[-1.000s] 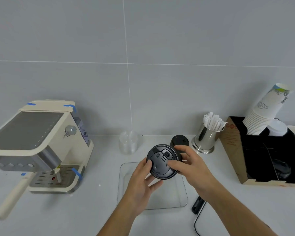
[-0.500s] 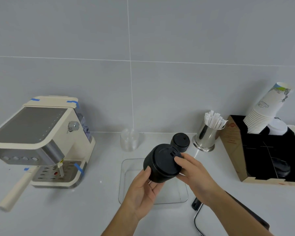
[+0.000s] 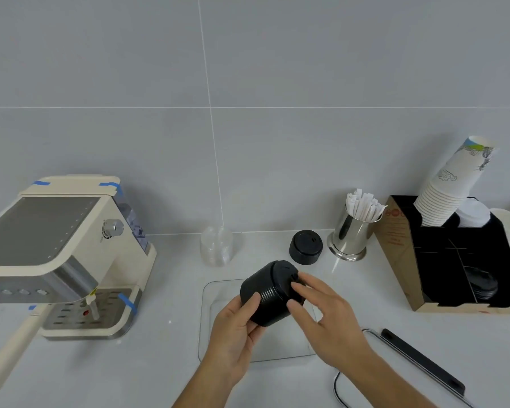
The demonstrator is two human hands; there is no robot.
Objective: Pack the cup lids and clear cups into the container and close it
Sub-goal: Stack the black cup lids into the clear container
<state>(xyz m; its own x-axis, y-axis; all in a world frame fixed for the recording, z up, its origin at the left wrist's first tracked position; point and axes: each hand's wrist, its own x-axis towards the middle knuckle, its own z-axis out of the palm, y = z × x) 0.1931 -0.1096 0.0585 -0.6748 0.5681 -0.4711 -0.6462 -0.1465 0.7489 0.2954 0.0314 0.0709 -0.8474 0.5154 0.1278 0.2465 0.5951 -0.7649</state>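
Observation:
A stack of black cup lids (image 3: 270,293) is held above a clear rectangular container (image 3: 209,316) on the counter. My left hand (image 3: 236,334) grips the stack from below and the left. My right hand (image 3: 326,316) touches its right side with the fingertips. A second, shorter stack of black lids (image 3: 306,246) stands behind on the counter. A stack of clear cups (image 3: 216,245) stands at the back by the wall. The container's clear lid with a black clip (image 3: 421,359) lies at the right front.
A cream espresso machine (image 3: 59,254) fills the left side. A steel cup of wrapped stirrers (image 3: 352,231) stands behind right. A black organiser box (image 3: 454,260) at the far right holds paper cups (image 3: 454,187) and more lids.
The lid stack has tipped from facing me to lying on its side, showing its ribbed edge, and has sunk lower over the container. My right hand has slid round to its right side.

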